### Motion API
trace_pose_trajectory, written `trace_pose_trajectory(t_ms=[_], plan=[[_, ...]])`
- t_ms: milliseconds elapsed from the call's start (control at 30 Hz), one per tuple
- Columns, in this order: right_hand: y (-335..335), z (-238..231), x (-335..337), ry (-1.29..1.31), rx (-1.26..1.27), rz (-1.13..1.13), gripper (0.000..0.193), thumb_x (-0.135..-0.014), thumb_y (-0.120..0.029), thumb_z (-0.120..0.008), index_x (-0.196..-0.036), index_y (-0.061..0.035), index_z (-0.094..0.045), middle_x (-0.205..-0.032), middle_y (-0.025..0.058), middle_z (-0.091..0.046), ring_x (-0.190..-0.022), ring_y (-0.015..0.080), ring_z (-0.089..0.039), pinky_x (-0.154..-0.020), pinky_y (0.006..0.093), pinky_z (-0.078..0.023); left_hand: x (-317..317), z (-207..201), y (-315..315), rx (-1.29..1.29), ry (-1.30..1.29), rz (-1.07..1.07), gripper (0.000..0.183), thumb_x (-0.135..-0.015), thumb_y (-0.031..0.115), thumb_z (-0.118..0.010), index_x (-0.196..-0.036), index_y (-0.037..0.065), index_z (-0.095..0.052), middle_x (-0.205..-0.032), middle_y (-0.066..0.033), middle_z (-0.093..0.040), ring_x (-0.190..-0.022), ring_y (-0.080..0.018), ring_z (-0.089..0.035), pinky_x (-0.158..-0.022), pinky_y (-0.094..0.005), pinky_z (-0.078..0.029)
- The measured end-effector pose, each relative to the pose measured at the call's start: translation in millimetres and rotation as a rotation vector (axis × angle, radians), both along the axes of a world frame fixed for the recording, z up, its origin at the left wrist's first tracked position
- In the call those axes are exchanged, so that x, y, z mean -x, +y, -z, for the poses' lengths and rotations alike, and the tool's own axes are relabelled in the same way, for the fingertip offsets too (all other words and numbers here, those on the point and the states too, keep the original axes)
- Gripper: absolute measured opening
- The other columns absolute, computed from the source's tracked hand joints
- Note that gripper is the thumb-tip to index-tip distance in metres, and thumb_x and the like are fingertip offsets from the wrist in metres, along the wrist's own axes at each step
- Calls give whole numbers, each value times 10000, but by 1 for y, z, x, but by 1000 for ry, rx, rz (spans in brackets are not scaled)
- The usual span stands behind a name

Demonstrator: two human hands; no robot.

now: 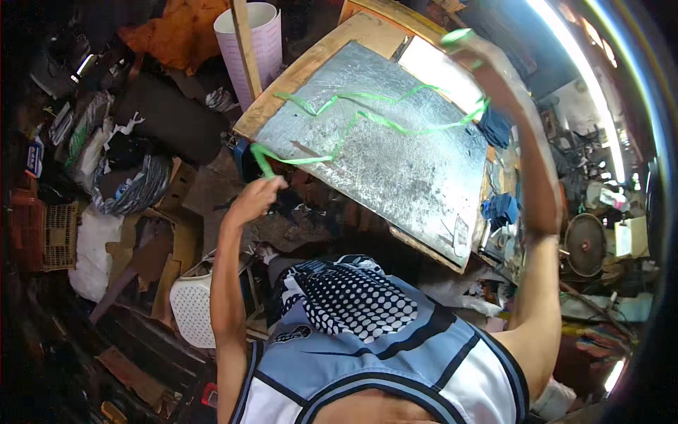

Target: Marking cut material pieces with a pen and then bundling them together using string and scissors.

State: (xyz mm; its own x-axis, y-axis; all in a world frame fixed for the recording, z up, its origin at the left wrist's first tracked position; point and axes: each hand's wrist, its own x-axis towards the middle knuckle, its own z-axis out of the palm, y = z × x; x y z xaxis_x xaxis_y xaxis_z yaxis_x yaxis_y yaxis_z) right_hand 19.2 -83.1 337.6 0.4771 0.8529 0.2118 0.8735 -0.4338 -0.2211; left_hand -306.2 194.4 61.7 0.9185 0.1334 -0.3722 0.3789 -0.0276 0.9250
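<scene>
A long, narrow bright green strip [387,125] lies in loose zigzag folds over a grey, scuffed metal-topped table [395,177]. Off the table's near left corner, my left hand [256,201] is closed in a pinch on one end of it. My right hand [474,55] is raised over the far right of the table and smeared by motion. Bright green material, also blurred, shows at its fingertips; whether it is a roll or a bunched part of the strip I cannot make out. Another green length hangs below my right wrist.
A white roll [247,42] stands behind a wooden post at the table's far left. Dark blue folded pieces [501,210] sit along the right edge. A white plastic chair [192,311] is at my left, a fan [585,244] at right. Crates and bags crowd the left.
</scene>
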Motion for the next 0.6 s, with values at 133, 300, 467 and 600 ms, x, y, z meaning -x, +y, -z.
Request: trace_pose_trajectory(t_ms=[133,300,467,600], plan=[[37,123,100,239,59,-495,827,-776,-345,-789,-1462,-148,-373,-1314,144,-562,-1196,306,-547,-1001,431,-448,-71,-59,-59,-543,-297,443,375,-979,335,-496,-1005,-22,-607,-858,-264,-609,-740,-397,-589,-678,-434,-464],[22,174,73,816,320,-427,421,-883,-355,-676,-1180,-60,-624,-991,181,-668,-882,296,-646,-793,395,-492,-108,-92,-49,-445,-296,635,307,-948,287,-551,-976,-14,-600,-774,-208,-601,-693,-330,-588,-663,-436,-451],[-111,139,-110,727,319,195,309,-931,-266,-606,-1141,-46,-665,-909,73,-683,-763,202,-613,-737,346,-512,-155,-64,25,-437,-167,605,312,-959,299,-553,-948,-9,-596,-741,-169,-569,-668,-263,-530,-647,-385,-439],[-223,85,-204,37,266,627,336,-868,-99,-550,-1185,-22,-632,-994,174,-696,-909,254,-670,-868,378,-504,-228,-23,24,-270,-287,574,324,-992,303,-518,-1018,5,-643,-716,-19,-499,-648,-108,-452,-596,-288,-404]])
